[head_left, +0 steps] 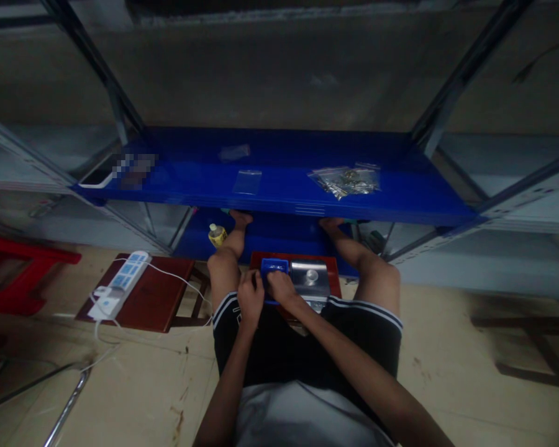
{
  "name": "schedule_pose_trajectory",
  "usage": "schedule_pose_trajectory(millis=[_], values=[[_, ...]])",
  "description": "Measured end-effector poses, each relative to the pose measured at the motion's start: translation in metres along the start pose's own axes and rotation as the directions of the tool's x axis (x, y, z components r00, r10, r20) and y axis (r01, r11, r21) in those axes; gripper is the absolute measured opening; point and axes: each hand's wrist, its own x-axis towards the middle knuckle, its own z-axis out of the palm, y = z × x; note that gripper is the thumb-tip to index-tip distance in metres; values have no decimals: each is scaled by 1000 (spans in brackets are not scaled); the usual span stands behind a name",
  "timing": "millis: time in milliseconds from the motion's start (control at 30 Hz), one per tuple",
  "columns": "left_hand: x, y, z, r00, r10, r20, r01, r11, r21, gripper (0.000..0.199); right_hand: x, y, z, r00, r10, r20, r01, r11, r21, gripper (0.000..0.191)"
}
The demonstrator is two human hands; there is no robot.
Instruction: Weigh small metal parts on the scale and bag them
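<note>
Between my knees, a small blue tray [274, 266] rests on a red-brown wooden stool [334, 279]. My right hand [282, 287] is over the tray's near part, its fingers curled and partly hidden. Just left of the tray is my left hand [250, 294], with fingers bent and drawn together. Whatever either hand pinches is too small and dark to make out. To the right of the tray sits a scale with a square steel plate [310, 278]; its front panel shows at the lower edge.
Ahead runs a blue shelf [284, 194] with a pile of small filled plastic bags [347, 180] and a clear bag [248, 182]. A yellow-labelled bottle [217, 236] stands below. At left, a power strip [125, 282] with trailing cords lies on another stool [158, 295].
</note>
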Motion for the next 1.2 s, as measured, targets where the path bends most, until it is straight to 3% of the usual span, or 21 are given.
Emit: schedule_pose_trajectory(millis=[100,200,267,333,367,433,500,567,667,733,1000,1200], values=[[0,-3,-3,994,-23,-110,4,987,-162,34,-7,11,-5,996,41,-81,-32,993,115,19],[-1,-7,-5,987,-84,-139,33,942,-334,37,-17,27,-8,987,46,-154,-3,962,271,26],[-3,-7,-6,986,-101,-130,45,925,-377,37,-26,40,-10,963,96,-251,46,860,508,25],[-5,-5,-7,990,-80,-119,34,937,-348,37,-39,54,-13,914,212,-346,120,673,730,26],[-6,-3,-7,992,-54,-113,16,949,-316,36,-45,62,-15,881,285,-379,148,594,791,29],[-8,1,-8,995,22,-94,-45,967,-251,34,-59,78,-22,804,415,-425,149,553,820,36],[-11,5,-8,991,114,-67,-125,971,-205,33,-69,93,-30,722,500,-479,104,605,789,39],[-14,7,-6,979,199,-33,-202,963,-178,31,-76,105,-35,684,481,-548,61,711,700,35],[-17,7,-2,957,291,-2,-288,944,-161,29,-76,116,-35,706,305,-639,70,868,492,25],[-17,4,1,949,314,-9,-312,937,-157,27,-73,119,-30,719,199,-666,101,918,383,19],[-10,1,-2,974,211,-83,-224,952,-207,29,-69,127,-15,719,110,-686,142,943,300,23],[-9,2,-2,981,184,-65,-194,954,-227,30,-72,129,-14,713,142,-686,142,930,340,29]])
